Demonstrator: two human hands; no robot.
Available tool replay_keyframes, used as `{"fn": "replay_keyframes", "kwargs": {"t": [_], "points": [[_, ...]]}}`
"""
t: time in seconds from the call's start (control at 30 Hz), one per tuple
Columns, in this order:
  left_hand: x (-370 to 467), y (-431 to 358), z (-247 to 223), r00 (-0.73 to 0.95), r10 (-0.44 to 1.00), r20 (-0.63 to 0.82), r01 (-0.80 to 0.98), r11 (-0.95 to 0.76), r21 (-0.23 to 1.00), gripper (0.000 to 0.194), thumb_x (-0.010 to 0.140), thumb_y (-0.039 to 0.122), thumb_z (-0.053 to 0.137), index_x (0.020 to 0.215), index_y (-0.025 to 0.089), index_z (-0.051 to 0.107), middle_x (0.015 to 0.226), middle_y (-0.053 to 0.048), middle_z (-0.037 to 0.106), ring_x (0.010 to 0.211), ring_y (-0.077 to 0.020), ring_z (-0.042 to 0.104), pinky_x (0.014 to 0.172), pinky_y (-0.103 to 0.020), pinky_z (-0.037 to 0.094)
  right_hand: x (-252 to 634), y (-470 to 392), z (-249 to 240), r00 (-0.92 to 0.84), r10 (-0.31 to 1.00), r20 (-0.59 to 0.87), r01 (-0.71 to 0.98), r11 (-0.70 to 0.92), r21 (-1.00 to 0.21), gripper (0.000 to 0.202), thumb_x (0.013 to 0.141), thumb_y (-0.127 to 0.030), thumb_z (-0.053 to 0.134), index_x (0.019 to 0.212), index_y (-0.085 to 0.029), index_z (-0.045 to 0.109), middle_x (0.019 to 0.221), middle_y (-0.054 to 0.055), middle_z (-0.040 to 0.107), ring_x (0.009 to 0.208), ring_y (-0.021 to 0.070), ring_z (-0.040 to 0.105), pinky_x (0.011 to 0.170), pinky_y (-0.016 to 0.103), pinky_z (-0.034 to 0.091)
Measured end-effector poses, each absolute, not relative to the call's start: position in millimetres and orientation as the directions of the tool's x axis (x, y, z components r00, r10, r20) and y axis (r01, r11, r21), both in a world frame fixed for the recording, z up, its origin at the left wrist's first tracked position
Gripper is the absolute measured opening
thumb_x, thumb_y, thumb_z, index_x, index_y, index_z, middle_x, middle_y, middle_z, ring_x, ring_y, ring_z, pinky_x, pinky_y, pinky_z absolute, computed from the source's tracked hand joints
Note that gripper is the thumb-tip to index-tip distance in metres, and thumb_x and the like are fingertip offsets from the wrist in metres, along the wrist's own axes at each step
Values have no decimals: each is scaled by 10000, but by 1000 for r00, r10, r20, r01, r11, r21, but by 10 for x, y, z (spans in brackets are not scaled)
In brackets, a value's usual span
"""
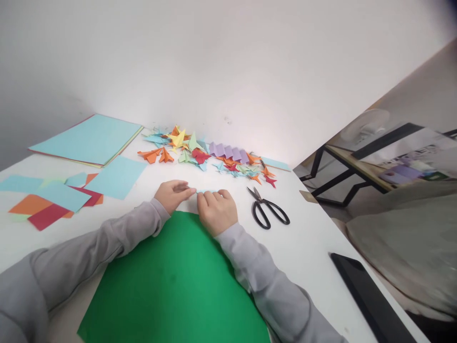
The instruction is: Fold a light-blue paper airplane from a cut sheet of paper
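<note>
A small piece of light blue folded paper (pixel 203 191) lies at the table's middle, mostly covered by my fingers. My right hand (pixel 217 212) is closed over it with curled fingers pressing down. At its left end, my left hand (pixel 174 195) pinches with thumb and fingers close together. Below both hands a large green sheet (pixel 178 281) spreads over the table and partly under my forearms. Just beyond my fingers sits a pile of small folded paper shapes, including a yellow one (pixel 178 138), a red one (pixel 200 156) and a purple pleated strip (pixel 228 151).
Black-handled scissors (pixel 266 207) lie partly open to the right. A black phone-like slab (pixel 371 295) rests by the table's right edge. At the left are loose coloured paper pieces (pixel 60 195) and a stack of large sheets (pixel 89 138). A white wall (pixel 228 66) stands behind.
</note>
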State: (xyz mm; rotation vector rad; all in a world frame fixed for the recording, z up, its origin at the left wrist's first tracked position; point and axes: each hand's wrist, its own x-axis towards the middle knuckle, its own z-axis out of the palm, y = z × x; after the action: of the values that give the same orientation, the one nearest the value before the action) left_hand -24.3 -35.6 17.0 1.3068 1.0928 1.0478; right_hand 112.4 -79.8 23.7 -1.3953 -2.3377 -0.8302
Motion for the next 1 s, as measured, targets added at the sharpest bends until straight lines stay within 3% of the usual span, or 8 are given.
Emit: {"fn": "replay_keyframes", "kwargs": {"t": [0.07, 0.17, 0.3, 0.4, 0.47, 0.6, 0.83, 1.0], "points": [[-236, -379, 213, 291, 945, -147, -157, 199, 967, 341, 560, 309, 700, 802, 88, 607, 781, -71, 650, 673, -147, 601, 641, -299, 506, 1035, -924, 343, -449, 710, 542, 891, 399, 216, 261, 842, -147, 373, 705, -151, 595, 595, 37, 584, 554, 139, 493, 612, 309, 275], [-268, -367, 272, 399, 897, -189, -286, 318, 904, 338, 500, 271, 747, 763, 95, 627, 764, -56, 666, 594, -119, 591, 588, -273, 495, 1038, -1035, 540, -387, 768, 511, 855, 507, -115, 234, 842, -262, 407, 795, -174, 619, 653, 31, 627, 617, 132, 546, 634, 273, 335], [-305, -333, 293, 529, 820, -220, -327, 436, 839, 390, 450, 266, 779, 761, 85, 630, 676, -66, 667, 590, -167, 616, 567, -307, 494, 1225, -930, 639, -74, 850, 521, 740, 398, -543, 245, 825, -307, 425, 770, -168, 619, 737, 51, 641, 684, 147, 557, 656, 263, 393], [-288, -329, 248, 541, 809, -231, -271, 427, 863, 394, 459, 290, 779, 761, 80, 639, 626, -58, 655, 561, -165, 613, 541, -294, 486, 1299, -783, 473, -70, 979, 192, 574, 197, -795, 302, 791, -402, 455, 675, -153, 583, 576, 3, 551, 532, 110, 476, 506, 228, 362], [-269, -327, 211, 526, 824, -209, -239, 379, 894, 383, 491, 301, 766, 784, 83, 651, 579, -39, 637, 525, -143, 597, 523, -275, 476, 1292, -726, 321, -151, 987, 56, 507, 126, -853, 358, 745, -471, 494, 582, -155, 530, 498, -37, 438, 472, 80, 379, 446, 207, 301], [-250, -308, 183, 498, 850, -169, -268, 337, 903, 333, 499, 317, 758, 722, 85, 671, 535, -27, 618, 475, -119, 561, 483, -259, 456, 1253, -722, 154, -171, 985, -12, 336, 47, -941, 424, 701, -535, 507, 507, -163, 441, 461, -62, 333, 435, 57, 281, 400, 197, 233], [-260, -278, 208, 550, 800, -239, -252, 431, 866, 342, 487, 345, 765, 699, 88, 685, 533, -44, 627, 496, -130, 568, 509, -269, 457, 1276, -747, 131, -180, 977, -115, 206, -77, -976, 377, 665, -512, 577, 606, -139, 573, 487, -39, 454, 428, 62, 355, 386, 194, 270], [-275, -259, 184, 563, 779, -277, -232, 471, 851, 349, 489, 340, 769, 724, 97, 683, 560, -49, 628, 510, -134, 569, 502, -268, 448, 1272, -757, 101, -188, 975, -114, 183, -79, -980, 349, 661, -482, 599, 638, -134, 614, 495, -25, 495, 426, 66, 378, 382, 194, 290]]}}
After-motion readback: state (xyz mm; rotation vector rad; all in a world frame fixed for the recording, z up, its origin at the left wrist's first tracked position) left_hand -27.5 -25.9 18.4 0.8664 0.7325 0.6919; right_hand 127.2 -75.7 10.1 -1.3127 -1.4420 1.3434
